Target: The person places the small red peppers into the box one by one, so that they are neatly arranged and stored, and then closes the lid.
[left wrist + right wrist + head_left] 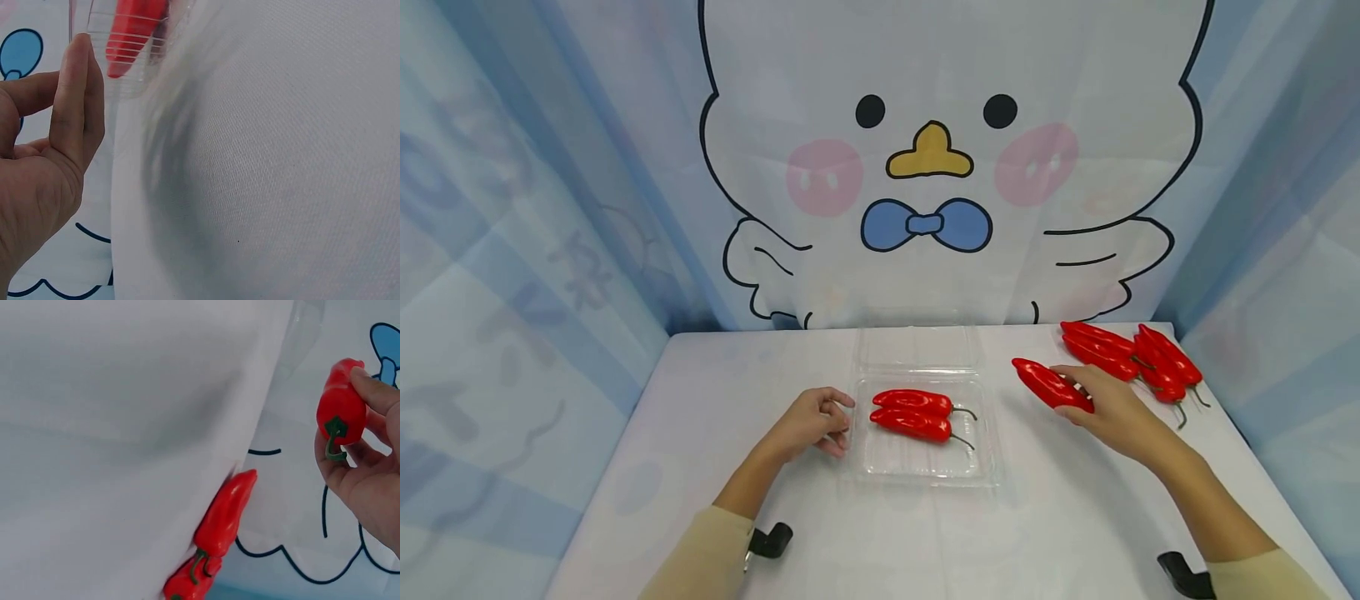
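My right hand [1112, 412] holds a red chili pepper [1047, 383] between thumb and fingers, above the table to the right of a clear plastic box. In the right wrist view the green stem of this pepper [340, 412] points down. The clear box [925, 475] has its lid [917, 348] laid back behind it. Two red peppers [913, 425] lie side by side inside, stems to the right. My left hand [812, 422] is at the box's left edge, fingers loosely bent with nothing in them. Whether its fingertips touch the box I cannot tell.
Several more red peppers [1097, 350] lie in a pile at the table's back right corner. A white cloth covers the table [700, 467]. Behind stands a curtain [940, 283] with a cartoon bird, and blue curtains [512, 333] hang at both sides.
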The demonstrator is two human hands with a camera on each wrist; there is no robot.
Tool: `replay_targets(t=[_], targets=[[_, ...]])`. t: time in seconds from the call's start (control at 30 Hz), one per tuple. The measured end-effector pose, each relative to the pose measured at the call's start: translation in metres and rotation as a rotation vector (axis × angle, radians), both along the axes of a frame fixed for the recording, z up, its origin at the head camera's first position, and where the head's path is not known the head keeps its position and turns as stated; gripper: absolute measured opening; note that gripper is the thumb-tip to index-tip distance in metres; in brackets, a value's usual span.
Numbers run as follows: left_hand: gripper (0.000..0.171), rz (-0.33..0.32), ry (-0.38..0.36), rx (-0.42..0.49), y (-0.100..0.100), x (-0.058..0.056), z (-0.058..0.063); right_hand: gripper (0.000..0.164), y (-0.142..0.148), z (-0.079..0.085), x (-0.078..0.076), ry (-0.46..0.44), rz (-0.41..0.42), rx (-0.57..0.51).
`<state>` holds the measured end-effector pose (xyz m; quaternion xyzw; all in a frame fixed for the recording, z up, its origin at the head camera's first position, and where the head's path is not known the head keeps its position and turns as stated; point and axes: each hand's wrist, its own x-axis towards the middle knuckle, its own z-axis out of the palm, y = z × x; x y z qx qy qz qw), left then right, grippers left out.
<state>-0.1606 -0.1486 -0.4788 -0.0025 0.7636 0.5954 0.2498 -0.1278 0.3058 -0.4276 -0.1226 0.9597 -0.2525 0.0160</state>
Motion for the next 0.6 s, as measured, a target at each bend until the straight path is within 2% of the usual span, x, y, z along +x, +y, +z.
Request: replay_targets(t=[0.3, 0.6], targets=[[0.034, 0.004, 0.003, -0.001, 0.000, 0.000, 0.001, 0.072, -0.031, 0.007, -0.007, 0.009, 0.083, 0.031], [0.035, 0.005, 0.000, -0.006, 0.001, 0.001, 0.001, 0.066, -0.062, 0.003, -0.013, -0.019, 0.165, 0.029]])
